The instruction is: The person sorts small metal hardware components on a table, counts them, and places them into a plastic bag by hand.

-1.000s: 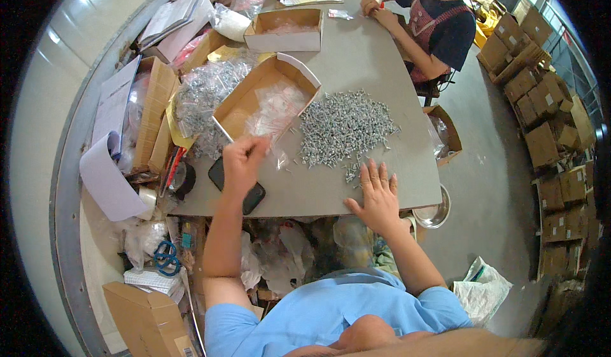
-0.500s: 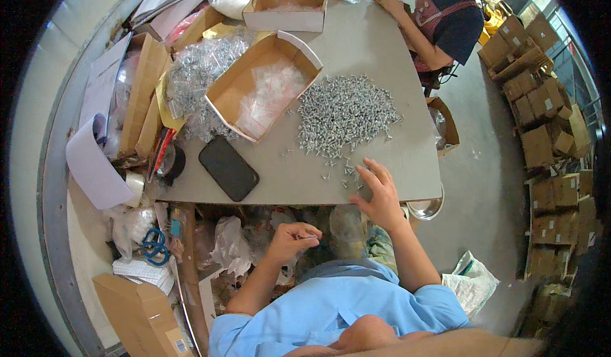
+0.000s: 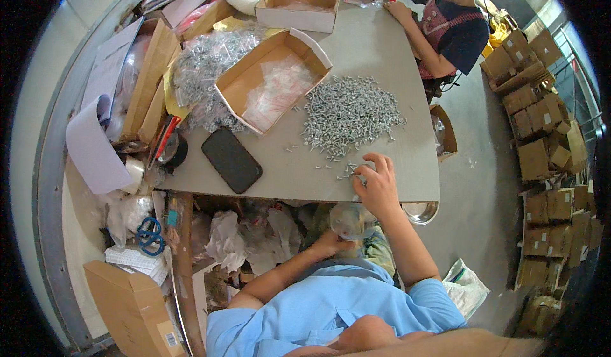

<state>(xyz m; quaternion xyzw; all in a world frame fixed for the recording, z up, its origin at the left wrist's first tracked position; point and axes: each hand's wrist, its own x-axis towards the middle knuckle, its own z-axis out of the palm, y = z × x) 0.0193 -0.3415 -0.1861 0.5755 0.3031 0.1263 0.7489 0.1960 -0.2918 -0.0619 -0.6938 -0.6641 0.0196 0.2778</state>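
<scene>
Silver screws point(image 3: 350, 112) lie heaped on the grey counter point(image 3: 286, 178), with a few strays toward its near edge. The right hand point(image 3: 375, 182) curves its fingers over those strays; whether its grip is apart or together, I cannot tell. The left hand point(image 3: 334, 243) is below the counter's edge near clear plastic point(image 3: 349, 221), its grip also unclear. Left of the heap are an open cardboard box point(image 3: 251, 83) holding transparent bags point(image 3: 280, 89) and a black phone point(image 3: 232, 160).
</scene>
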